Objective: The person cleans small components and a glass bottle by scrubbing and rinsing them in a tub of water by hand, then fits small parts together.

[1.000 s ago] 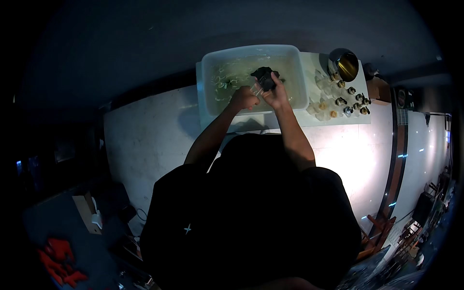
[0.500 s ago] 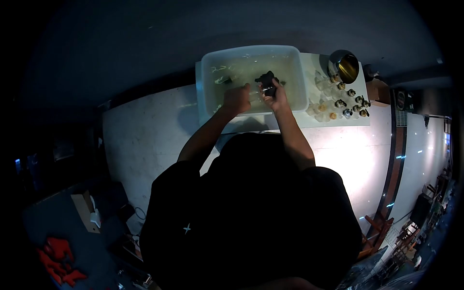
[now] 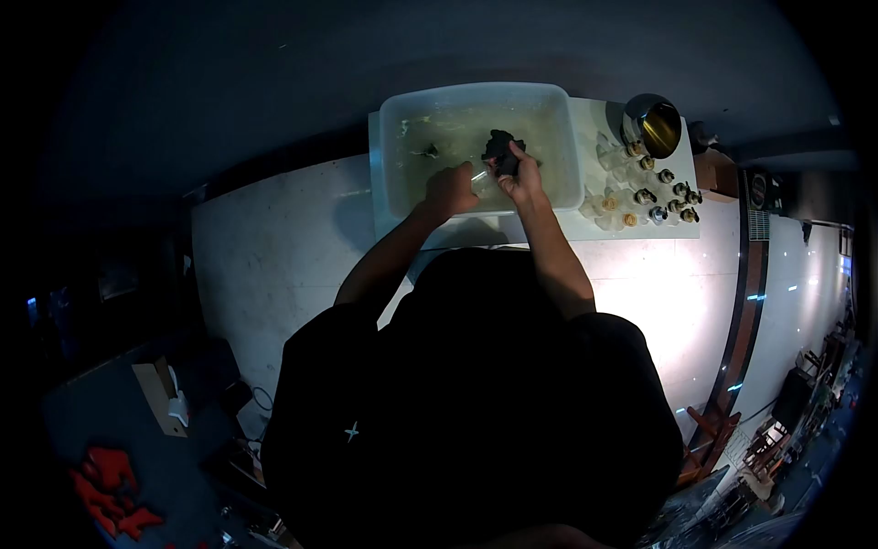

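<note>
A translucent plastic tub (image 3: pixel 391 169) of cloudy water stands on the white table (image 3: pixel 599 220) before me. Over the water, my right hand (image 3: pixel 521 180) grips a crumpled, jagged-edged black cloth-like thing (image 3: pixel 503 149); its exact kind is unclear. My left hand (image 3: pixel 450 189) is closed beside it, to the left, near the tub's front wall. A pale, shiny streak shows between the two hands, and what the left fingers hold is too dark to make out. Another small dark thing (image 3: pixel 430 150) lies in the water at the left.
Right of the tub stand several small clear bottles with metallic tops (image 3: pixel 645 196). Behind them is a shiny round metal vessel (image 3: pixel 658 128), near a brown cardboard box (image 3: pixel 716 174). A wooden chair (image 3: pixel 709 444) is at lower right, and red shapes (image 3: pixel 112 494) lie at lower left.
The black thing has turned and bunched up in my right hand, showing a more ragged outline. My left hand stays almost in place; the pale streak between the hands shows more plainly.
</note>
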The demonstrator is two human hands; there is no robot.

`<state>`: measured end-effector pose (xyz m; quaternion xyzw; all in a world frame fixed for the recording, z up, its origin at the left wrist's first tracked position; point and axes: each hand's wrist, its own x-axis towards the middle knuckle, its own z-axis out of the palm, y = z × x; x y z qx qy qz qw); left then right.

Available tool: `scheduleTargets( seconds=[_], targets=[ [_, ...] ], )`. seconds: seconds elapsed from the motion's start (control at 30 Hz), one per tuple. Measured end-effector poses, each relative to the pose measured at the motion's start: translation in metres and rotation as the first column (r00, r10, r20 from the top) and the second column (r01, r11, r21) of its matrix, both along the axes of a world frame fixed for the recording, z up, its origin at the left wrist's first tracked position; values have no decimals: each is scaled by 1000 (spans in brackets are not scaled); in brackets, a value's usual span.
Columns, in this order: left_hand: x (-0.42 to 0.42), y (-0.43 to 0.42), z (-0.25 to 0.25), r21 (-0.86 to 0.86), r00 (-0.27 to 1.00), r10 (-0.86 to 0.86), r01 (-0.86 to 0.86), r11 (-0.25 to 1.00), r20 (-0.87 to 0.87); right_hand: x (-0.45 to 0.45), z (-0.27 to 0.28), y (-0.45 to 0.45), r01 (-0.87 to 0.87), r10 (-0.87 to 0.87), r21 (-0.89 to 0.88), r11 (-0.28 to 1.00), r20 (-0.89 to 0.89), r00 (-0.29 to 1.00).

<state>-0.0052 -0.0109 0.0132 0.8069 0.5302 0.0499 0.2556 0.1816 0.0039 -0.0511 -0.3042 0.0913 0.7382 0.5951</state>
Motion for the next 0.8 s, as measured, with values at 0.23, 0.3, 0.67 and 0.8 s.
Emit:
scheduleTargets(
  seconds=[0.23,0.3,0.67,0.8],
  targets=[
    [6,-14,10,129,1000,-9,6,992,23,10,-17,1,-17,20,29,999,-120,993],
    [6,-15,7,122,999,0,-6,993,47,8,-8,0,14,-24,-67,998,-144,989],
    [2,3,15,-130,997,-58,65,989,55,17,-25,3,-23,20,-19,1000,-126,992],
    [-6,10,27,-46,982,-133,128,991,-130,17,-21,6,-63,89,-212,975,114,990]
  ],
)
